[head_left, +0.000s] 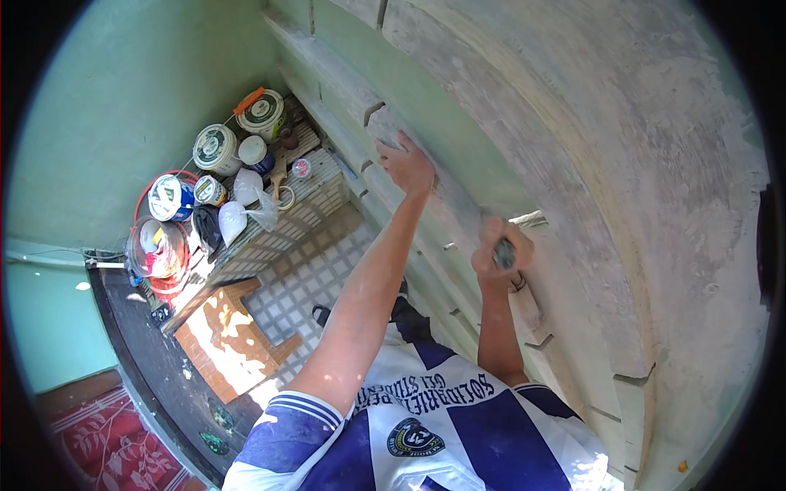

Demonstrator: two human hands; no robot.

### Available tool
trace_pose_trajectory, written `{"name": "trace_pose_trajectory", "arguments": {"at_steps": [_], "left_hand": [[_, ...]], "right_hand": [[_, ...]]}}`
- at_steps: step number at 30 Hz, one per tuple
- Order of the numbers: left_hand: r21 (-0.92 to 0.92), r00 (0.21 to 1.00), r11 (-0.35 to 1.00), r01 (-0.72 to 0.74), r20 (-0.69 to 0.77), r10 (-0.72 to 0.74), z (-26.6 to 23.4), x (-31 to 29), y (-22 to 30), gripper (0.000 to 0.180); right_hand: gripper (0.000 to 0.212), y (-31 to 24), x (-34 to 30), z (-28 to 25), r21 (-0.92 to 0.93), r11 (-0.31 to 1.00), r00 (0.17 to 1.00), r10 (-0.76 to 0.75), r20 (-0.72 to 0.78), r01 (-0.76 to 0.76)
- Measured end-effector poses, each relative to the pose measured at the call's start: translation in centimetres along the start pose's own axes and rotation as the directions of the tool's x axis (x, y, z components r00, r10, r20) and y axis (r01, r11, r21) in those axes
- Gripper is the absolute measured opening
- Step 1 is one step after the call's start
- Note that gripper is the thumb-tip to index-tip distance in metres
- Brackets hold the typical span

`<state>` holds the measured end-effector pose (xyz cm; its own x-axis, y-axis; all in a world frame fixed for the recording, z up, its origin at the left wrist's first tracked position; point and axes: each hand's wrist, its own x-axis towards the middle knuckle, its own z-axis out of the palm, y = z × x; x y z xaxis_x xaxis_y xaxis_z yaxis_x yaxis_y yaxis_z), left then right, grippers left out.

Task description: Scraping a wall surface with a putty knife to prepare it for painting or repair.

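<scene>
Tool: a small tool with a dark grey handle (504,254), held in my right hand, up against the wall just under a pale ledge that sticks out. I cannot tell what kind of tool it is, because my fingers hide most of it.
Right hand: my right hand (501,250) is a tight fist. My fingers are curled and pressed together around the handle.
Left hand: my left hand (407,166) is reaching higher up. It lies flat on the wall, touching a grey strip. My fingers look close together, but their tips are hard to see.
Wall: the wall (655,164) is rough and pale grey in front of me, with green paint showing in patches and long raised grey strips running across it.
Shirt: I wear a blue and white shirt (458,434) with short sleeves.
Low shelf: far below, by the corner of the green walls, a low tiled shelf (311,204) holds round paint tubs (217,149), a white tub with an orange handle (263,113) and white plastic bags (233,219).
Stool: a small wooden stool (229,337) stands on the tiled floor (315,274), near the shelf's edge.
</scene>
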<state>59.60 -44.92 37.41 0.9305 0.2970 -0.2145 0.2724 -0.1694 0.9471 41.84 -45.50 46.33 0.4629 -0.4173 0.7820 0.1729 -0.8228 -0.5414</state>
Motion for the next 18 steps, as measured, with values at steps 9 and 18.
{"name": "trace_pose_trajectory", "arguments": {"at_steps": [9, 18], "left_hand": [[0.019, 0.999, 0.999, 0.03, -0.017, -0.03, 0.4, -0.6, -0.3, 0.066], [0.009, 1.0, 1.0, 0.01, 0.016, -0.01, 0.4, 0.0, 0.2, 0.068]], "right_hand": [[0.04, 0.6, -1.4, -1.4, 0.014, 1.0, 0.998, 0.028, -0.047, -0.028], [0.034, 0.2, -0.9, -0.5, 0.002, 0.999, 0.995, 0.036, -0.09, -0.036]]}}
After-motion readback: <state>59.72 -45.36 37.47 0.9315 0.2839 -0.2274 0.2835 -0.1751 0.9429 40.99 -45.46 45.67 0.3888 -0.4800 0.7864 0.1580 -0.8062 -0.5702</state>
